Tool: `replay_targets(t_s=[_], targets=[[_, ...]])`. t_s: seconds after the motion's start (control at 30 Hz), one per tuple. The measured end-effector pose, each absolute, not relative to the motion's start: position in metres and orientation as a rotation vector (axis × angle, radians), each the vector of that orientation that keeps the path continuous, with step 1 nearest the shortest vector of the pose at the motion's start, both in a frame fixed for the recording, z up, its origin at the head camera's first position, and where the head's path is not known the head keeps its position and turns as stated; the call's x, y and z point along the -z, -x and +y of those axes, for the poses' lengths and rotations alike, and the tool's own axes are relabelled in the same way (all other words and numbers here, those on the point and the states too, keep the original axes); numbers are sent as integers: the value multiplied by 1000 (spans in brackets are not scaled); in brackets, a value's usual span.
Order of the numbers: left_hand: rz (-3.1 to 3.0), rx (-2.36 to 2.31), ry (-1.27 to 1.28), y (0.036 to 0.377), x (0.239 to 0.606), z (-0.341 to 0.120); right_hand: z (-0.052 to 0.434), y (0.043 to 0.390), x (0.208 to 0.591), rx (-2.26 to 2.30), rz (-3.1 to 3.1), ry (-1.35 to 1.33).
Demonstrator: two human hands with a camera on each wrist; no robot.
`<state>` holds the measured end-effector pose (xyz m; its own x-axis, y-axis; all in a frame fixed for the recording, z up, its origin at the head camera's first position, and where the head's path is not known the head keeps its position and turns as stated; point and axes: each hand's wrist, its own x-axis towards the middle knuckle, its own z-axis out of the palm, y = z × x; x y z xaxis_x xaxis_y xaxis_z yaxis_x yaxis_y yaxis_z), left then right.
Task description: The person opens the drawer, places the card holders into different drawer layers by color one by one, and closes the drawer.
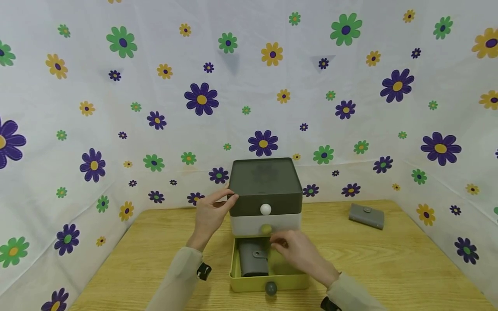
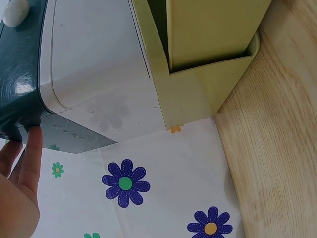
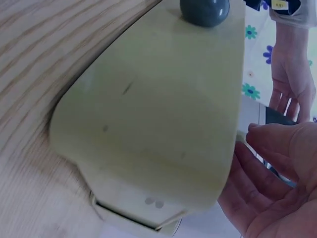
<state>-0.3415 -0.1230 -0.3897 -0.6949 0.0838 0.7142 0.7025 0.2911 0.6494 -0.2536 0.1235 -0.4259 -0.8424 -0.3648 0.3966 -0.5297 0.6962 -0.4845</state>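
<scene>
Your forearms come in from the near edge of the tabletop, and between them the yellow bottom drawer stands pulled out toward you from the small chest of drawers at the middle of the tabletop. Steadying that chest, your left hand rests with relaxed, straight fingers on the left corner of its dark top tier. Inside the open drawer a dark grey wallet lies in the left half, its long axis running from you toward the chest. Your right hand hovers over the drawer's right half, just beside the wallet and to its right, fingers loosely spread and holding nothing; it is the nearer hand. A second grey wallet lies well apart near the far right corner.
</scene>
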Motion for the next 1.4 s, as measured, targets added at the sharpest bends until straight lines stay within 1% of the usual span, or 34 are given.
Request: replay_targets(t_s=[0.4,0.73,0.9,1.1,1.4], targets=[[-2004,1442,675,342,390,-122,146,256,430,-850,-2611,-509],[-2001,1451,676,342,390,-122,170,259,430,-855,-2568,-470],[-2026,1427,658,332,382,-117,179,260,433,-835,-2577,-437],[-2009,1447,669,341,389,-122,189,261,437,-771,-2614,-414],[-2000,1434,692,341,390,-123,204,263,441,-741,-2630,-367]])
